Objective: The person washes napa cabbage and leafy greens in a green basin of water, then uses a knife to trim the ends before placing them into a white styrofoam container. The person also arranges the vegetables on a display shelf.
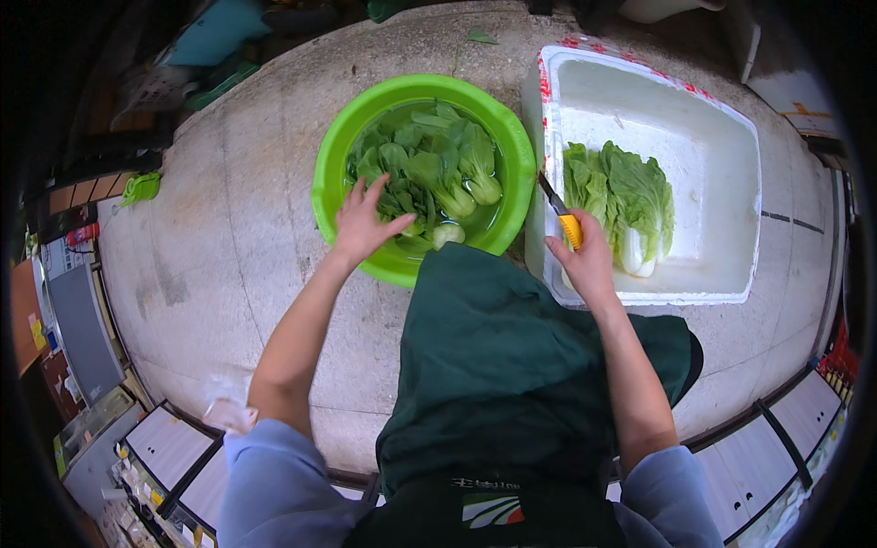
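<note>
A bright green plastic basin (326, 173) of water holds several heads of bok choy (426, 170), their pale bases toward the near right side. Over its near left part is my left hand (359, 224), fingers spread and holding nothing; whether the fingertips touch the leaves I cannot tell. My right hand (592, 265) grips a yellow-handled knife (571, 230), its dark blade pointing up and left toward the basin's rim. The knife is above the left wall of a white foam box (726, 260). Inside that box lie leafy green heads (639, 201) with white stems.
A dark green apron (498, 365) covers my lap, close to the basin and box. Concrete floor (210, 247) surrounds them. A loose leaf (481, 36) lies beyond the basin. At far left is a small green object (140, 188); cabinets (172, 443) stand along the near left edge.
</note>
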